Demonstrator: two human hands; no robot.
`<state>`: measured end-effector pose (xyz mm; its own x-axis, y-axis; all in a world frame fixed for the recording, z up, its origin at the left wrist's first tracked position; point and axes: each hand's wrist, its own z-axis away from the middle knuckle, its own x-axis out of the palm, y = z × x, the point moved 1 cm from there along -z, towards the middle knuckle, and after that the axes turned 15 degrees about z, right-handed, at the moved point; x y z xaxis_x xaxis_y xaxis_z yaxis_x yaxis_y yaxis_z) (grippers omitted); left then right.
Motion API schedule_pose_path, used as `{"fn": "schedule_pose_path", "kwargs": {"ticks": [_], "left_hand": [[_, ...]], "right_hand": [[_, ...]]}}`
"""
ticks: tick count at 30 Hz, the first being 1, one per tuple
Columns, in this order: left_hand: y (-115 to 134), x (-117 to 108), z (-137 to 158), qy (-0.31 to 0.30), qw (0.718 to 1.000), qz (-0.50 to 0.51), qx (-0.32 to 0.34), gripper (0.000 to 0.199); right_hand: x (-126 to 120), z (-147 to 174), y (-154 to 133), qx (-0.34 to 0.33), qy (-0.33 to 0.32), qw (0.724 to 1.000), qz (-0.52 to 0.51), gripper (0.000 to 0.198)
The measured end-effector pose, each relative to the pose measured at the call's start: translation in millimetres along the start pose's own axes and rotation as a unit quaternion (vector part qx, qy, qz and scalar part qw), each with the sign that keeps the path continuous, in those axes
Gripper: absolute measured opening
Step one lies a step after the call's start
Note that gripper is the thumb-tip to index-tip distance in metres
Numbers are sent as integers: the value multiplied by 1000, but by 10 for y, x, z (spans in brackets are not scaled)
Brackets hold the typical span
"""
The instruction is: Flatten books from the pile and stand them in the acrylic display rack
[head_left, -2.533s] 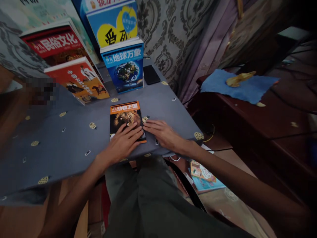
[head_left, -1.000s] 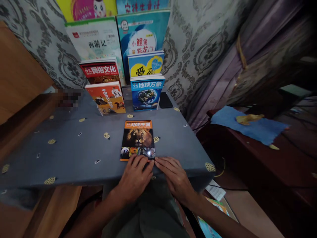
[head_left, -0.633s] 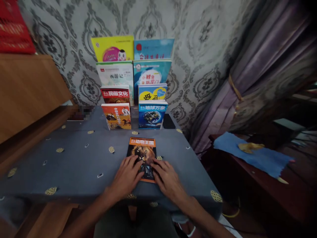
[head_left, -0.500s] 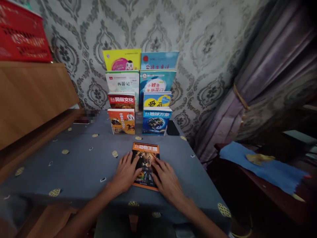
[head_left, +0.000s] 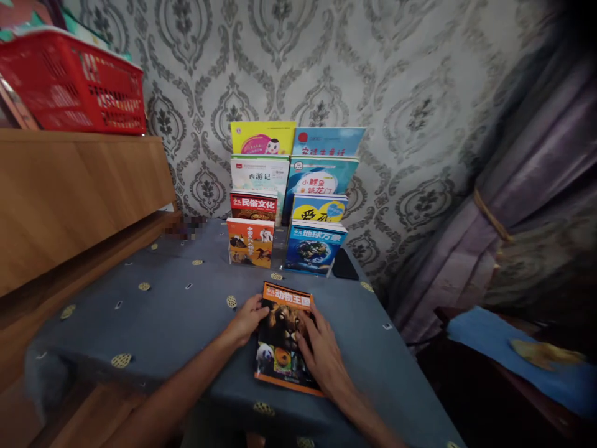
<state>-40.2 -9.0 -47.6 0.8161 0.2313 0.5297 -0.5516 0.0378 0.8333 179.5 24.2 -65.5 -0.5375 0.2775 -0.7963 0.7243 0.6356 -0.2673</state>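
Observation:
A book (head_left: 282,336) with a lion on its dark cover and orange bands at top and bottom is in front of me near the table's front edge, slightly turned. My left hand (head_left: 249,320) grips its left edge, thumb on the cover and the other fingers at the side, partly hidden. On the right part of the cover rests my right hand (head_left: 321,348), its fingers stretched out and apart. Just beyond stand several books in a tiered rack, among them an orange book (head_left: 250,242) and a blue book with a globe (head_left: 314,249) in front.
A dark phone-like object (head_left: 345,264) lies right of the rack. On the left, a red basket (head_left: 112,93) sits on a wooden cabinet (head_left: 84,199). To the right are a purple curtain (head_left: 461,249) and a blue cloth (head_left: 494,348). The table (head_left: 186,323) has a grey patterned cloth.
My left hand has gone from lying on the cover to gripping the book's left edge. The right hand stays on the cover. The view has shifted, and the book looks larger and nearer.

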Motion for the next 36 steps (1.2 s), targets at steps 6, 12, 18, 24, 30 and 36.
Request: {"fn": "schedule_pose_path", "kwargs": {"ticks": [6,12,18,24,30,36], "left_hand": [[275,-24,-4,-37,996,62,-41,39],[610,-161,-45,-27,991,129,-3,36],[813,-301,-74,24,987,136,84,38],[1058,-254,-129,68,971,93,210,36],[1099,-192,-71,41,955,53,290,36],[978,-249,13,55,962,12,268,45]], "right_hand": [[-81,-274,98,182,-78,949,-247,63],[-176,-677,-155,228,-234,808,-490,51],[-170,-1022,-464,160,-225,801,-531,53],[-82,-1224,-633,68,-160,847,-502,46],[7,-1121,-705,25,-55,913,-405,41],[162,-923,-693,32,5,950,-310,35]]}}
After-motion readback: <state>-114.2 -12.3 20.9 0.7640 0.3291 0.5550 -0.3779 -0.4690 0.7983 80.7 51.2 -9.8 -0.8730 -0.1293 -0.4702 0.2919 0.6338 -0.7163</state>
